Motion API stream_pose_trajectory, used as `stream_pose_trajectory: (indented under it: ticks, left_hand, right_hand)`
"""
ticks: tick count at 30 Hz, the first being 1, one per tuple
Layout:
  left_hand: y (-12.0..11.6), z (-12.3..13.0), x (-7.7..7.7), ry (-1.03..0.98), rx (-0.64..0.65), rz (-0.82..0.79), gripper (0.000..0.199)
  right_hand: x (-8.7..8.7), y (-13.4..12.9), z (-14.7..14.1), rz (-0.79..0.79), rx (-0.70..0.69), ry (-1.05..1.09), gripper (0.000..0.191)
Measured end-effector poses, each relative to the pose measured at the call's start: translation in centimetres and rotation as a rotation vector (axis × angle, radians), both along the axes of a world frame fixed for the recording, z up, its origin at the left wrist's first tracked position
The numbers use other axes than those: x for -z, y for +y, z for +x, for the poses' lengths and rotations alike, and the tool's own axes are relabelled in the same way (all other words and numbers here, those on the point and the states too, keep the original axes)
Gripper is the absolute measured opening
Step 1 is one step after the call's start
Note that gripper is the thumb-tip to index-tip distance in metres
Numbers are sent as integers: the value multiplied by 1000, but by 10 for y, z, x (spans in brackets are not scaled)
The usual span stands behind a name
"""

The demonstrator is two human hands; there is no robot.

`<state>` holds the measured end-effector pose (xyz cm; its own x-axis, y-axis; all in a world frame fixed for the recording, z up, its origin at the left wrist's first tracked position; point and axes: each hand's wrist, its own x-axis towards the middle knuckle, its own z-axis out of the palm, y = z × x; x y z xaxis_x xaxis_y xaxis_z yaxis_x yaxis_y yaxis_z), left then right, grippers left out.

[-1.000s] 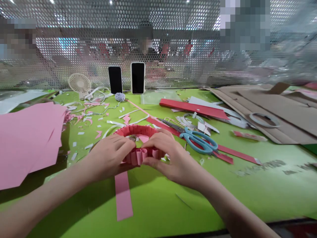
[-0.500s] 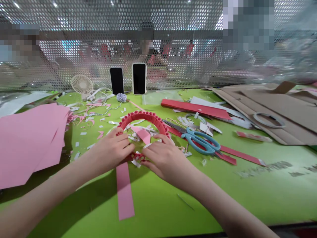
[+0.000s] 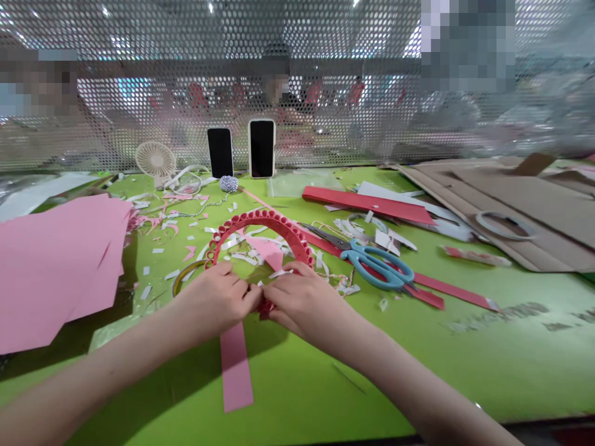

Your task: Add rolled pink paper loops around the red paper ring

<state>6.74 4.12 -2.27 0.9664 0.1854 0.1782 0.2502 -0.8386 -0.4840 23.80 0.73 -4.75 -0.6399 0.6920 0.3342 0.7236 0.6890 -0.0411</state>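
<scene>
A red paper ring (image 3: 260, 218) with small round loops along its outer edge stands between my hands. My left hand (image 3: 220, 294) is closed on its near left part, and my right hand (image 3: 297, 294) grips the near right part, the fingertips of both almost touching. Under my left hand a pink paper strip (image 3: 236, 371) reaches toward the front. Behind and inside the ring lie a pink scrap (image 3: 268, 251) and white paper bits. A roll of tape (image 3: 186, 275) shows just beyond my left hand, partly hidden by it.
Blue-handled scissors (image 3: 379, 263) lie right of the ring on red strips (image 3: 450, 290). Pink sheets (image 3: 56, 266) cover the left side. Two phones (image 3: 263, 148) and a small fan (image 3: 155, 160) stand at the back. Cardboard (image 3: 525, 198) lies at the right, and a needle-like piece (image 3: 349, 378) in front.
The ring has turned and shifted slightly left, so its loops open more toward the camera. My hands have drawn closer together at its near side. The tape roll has come into view.
</scene>
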Motion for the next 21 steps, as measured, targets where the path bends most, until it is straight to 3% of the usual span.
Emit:
stream_pose_trajectory:
  ticks: [5, 9, 14, 21]
  left_hand:
    - [3, -2, -1, -9, -36, -57, 24]
    - [4, -3, -1, 3, -47, -75, 19]
    - [2, -1, 2, -30, 8, -77, 18]
    - [4, -2, 0, 15, -29, -55, 21]
  right_hand:
    - [2, 2, 1, 93, 13, -10, 13]
    - [3, 2, 2, 53, 48, -16, 5]
    - [4, 1, 0, 96, -2, 18, 12]
    - [4, 1, 0, 101, 13, 0, 10]
